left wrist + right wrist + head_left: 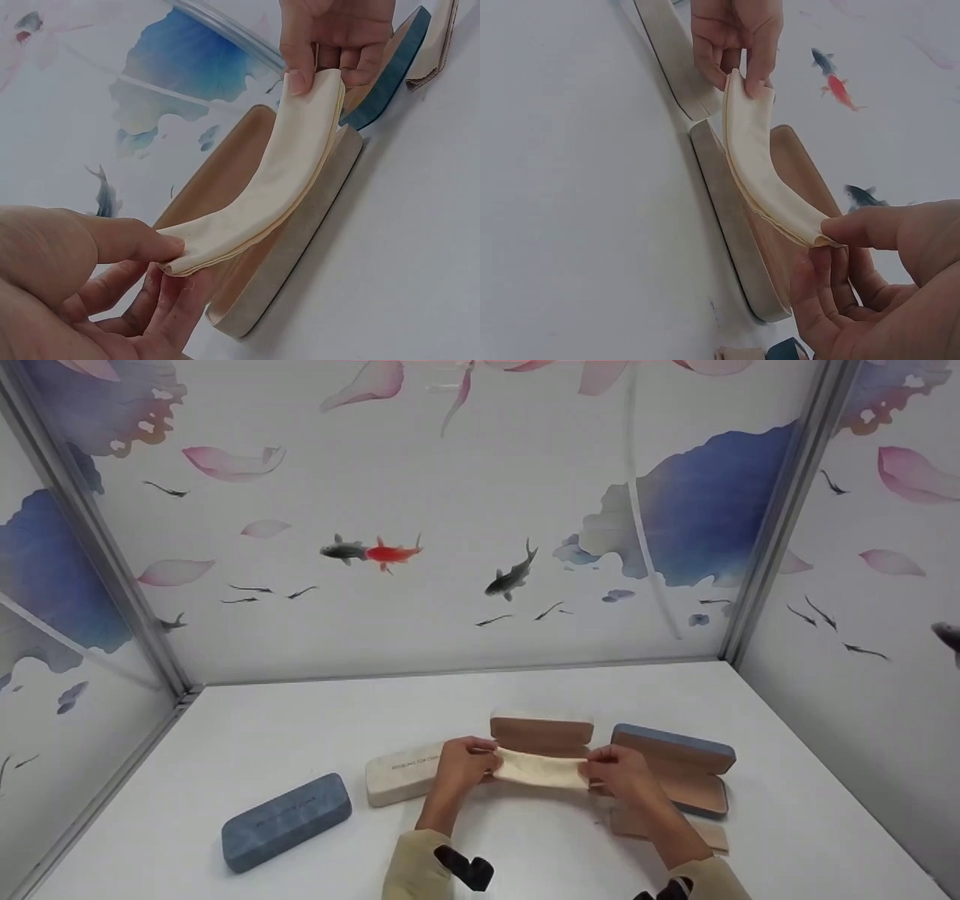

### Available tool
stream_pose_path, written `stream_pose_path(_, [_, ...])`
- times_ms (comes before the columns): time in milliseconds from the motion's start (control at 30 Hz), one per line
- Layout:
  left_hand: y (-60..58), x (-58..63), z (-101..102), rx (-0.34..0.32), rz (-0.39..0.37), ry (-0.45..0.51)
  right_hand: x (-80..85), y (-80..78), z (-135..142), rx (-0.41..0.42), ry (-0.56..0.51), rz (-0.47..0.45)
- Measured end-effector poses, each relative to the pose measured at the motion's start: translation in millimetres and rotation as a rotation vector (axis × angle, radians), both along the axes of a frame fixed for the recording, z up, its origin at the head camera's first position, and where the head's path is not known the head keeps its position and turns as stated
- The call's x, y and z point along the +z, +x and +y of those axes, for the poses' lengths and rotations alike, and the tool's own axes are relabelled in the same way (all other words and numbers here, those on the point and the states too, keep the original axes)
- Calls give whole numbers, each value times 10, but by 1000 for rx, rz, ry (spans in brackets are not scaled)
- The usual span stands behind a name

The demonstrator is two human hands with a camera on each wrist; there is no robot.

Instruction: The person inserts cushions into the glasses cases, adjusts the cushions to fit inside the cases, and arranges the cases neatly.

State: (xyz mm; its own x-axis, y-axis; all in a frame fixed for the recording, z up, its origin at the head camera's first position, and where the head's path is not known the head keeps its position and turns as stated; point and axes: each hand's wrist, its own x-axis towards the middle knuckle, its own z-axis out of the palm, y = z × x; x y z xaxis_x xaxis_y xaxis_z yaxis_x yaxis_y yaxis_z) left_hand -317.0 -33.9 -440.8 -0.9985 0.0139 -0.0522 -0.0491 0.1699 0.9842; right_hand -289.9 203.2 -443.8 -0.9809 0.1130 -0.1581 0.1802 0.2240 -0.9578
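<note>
The left hand's [463,765] grip pinched one end of a folded cream cloth [541,771] between thumb and fingers, and the right hand's [624,772] grip pinched the other. The cloth hung bowed between them, off the worktop [525,859], right by an open cream case [541,731] with a brown lining. A closed cream case [396,778] and a closed blue case [286,821] lay leftward; rightward stood an open blue case [694,780], with a beige cloth [710,835] before it, partly behind the right forearm.
</note>
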Motion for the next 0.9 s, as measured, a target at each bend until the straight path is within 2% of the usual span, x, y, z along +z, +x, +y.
stream_pose_path(233, [-54,38,91,83,38,-58,58,-80,12,-19,-27,15])
stream_pose_path(433, [-93,22,101,150,64,-52,101,-138,-37,-15,-72,31])
stream_pose_path(700, [-130,-5,86,152,78,-46,45,-167,-42,-28,-95,34])
stream_pose_path(900, [-137,-31,88,151,93,-69,-6,-204,-48,-55,-64,45])
